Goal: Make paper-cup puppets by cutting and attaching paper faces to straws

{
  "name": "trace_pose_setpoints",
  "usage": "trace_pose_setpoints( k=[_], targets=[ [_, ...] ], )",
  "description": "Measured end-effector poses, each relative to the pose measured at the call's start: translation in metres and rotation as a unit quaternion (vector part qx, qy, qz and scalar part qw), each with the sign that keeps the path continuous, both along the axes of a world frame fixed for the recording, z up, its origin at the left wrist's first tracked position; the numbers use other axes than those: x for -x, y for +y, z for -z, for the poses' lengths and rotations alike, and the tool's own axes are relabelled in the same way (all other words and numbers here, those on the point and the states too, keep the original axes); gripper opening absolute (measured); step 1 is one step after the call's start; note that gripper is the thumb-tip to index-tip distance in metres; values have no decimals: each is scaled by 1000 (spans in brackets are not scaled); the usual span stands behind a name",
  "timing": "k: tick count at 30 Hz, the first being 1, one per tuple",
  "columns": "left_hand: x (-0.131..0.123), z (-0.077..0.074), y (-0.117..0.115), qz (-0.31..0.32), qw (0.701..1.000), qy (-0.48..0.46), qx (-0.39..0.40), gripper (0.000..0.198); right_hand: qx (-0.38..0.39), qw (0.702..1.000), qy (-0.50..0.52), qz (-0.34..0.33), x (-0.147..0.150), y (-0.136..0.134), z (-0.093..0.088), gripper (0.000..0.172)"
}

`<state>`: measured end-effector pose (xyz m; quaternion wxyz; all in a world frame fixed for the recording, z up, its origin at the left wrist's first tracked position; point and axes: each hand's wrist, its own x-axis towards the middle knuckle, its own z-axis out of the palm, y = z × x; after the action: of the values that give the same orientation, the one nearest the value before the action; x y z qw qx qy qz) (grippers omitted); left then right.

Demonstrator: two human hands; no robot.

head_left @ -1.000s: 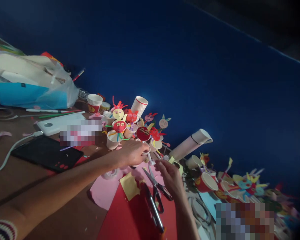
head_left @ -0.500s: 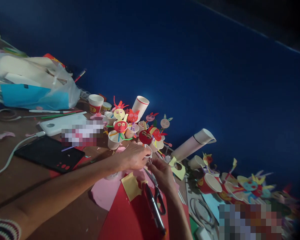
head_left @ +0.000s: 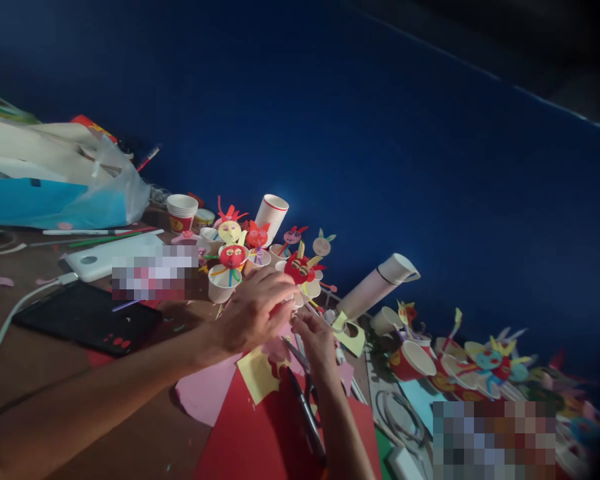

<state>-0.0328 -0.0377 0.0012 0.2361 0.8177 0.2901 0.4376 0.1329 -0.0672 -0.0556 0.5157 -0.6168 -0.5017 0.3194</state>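
My left hand (head_left: 257, 303) is closed about a white paper cup (head_left: 296, 299), mostly hidden behind its fingers. Above the cup's rim stands a red paper face (head_left: 299, 268) with yellow horns. My right hand (head_left: 319, 343) pinches at the near side of the cup; whatever its fingertips hold is too small to make out. Scissors (head_left: 297, 352) lie partly under the right wrist, beside a dark pen (head_left: 305, 419). Beneath them are a red paper sheet (head_left: 250, 433), a yellow paper scrap (head_left: 256, 377) and pink paper (head_left: 200, 393).
Several paper cups with paper faces, one red-faced (head_left: 233, 257), stand behind my hands near a cup stack (head_left: 273, 217). A white flask (head_left: 373, 287) leans at the right, with more decorated cups (head_left: 413, 360) beyond. At left lie a black phone case (head_left: 87, 317) and a plastic bag (head_left: 105, 180).
My left hand has shifted left and turned, its back now more toward me. The red face with horns shows more fully. My right hand stays close by, slightly lower.
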Motion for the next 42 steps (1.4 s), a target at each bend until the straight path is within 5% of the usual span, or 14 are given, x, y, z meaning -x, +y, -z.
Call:
trace_pose_setpoints(
  k=[3, 5, 7, 12, 17, 22, 42],
  targets=[
    [3, 17, -18, 76, 972, -76, 210, 20, -18, 1000, 9, 10, 0, 1, 2, 13],
    [-1, 38, -28, 113, 898, -98, 414, 25, -28, 999, 13, 16, 1, 0, 3, 14],
    [-7, 58, -31, 114, 824, -149, 534, 25, -33, 999, 15, 19, 3, -1, 3, 15],
    [-22, 82, -23, 120, 689, -324, 638, 22, -27, 999, 16, 13, 11, -2, 6, 18],
    [-31, 78, -24, 70, 620, -408, 666, 19, -19, 1000, 2, 3, 18, -4, 9, 18],
    [-33, 81, -26, 34, 588, -431, 683, 15, -6, 1000, -7, -10, 25, -8, 7, 16],
    [-31, 97, -22, 24, 583, -447, 678, 10, 31, 997, 3, -67, 26, -7, 12, 9]
  ],
)
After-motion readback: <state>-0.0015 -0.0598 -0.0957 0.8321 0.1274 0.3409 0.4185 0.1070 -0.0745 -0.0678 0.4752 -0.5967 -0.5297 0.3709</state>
